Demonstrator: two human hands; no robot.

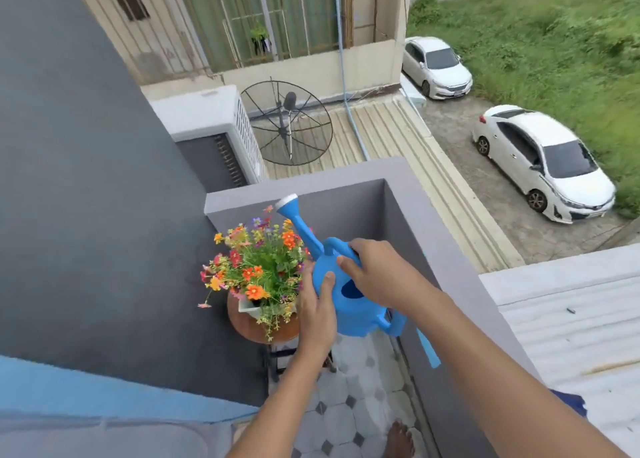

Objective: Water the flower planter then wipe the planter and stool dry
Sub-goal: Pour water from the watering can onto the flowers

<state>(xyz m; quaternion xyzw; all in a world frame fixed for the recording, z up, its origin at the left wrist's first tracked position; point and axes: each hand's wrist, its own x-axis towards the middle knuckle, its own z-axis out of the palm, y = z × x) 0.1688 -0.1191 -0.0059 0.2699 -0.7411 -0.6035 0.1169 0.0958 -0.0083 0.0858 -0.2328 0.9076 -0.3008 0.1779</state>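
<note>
Head camera, looking down over a narrow balcony. Two bare hands hold one bright blue plastic watering can (349, 295) in the air. The right hand (375, 274) is curled over the can's top handle, fingers wrapped closed around it. The left hand (317, 305) lies flat against the can's left side, fingers together and thumb pressed on the blue wall. The spout, tipped with a white rose, points up and left above one pale planter of mixed orange, red and purple flowers (258, 267). The planter sits on one round brown wooden stool (249, 326) just beside the can. Below the grey balcony wall (346, 177), two white cars (543, 163) are parked. No writing is legible.
</note>
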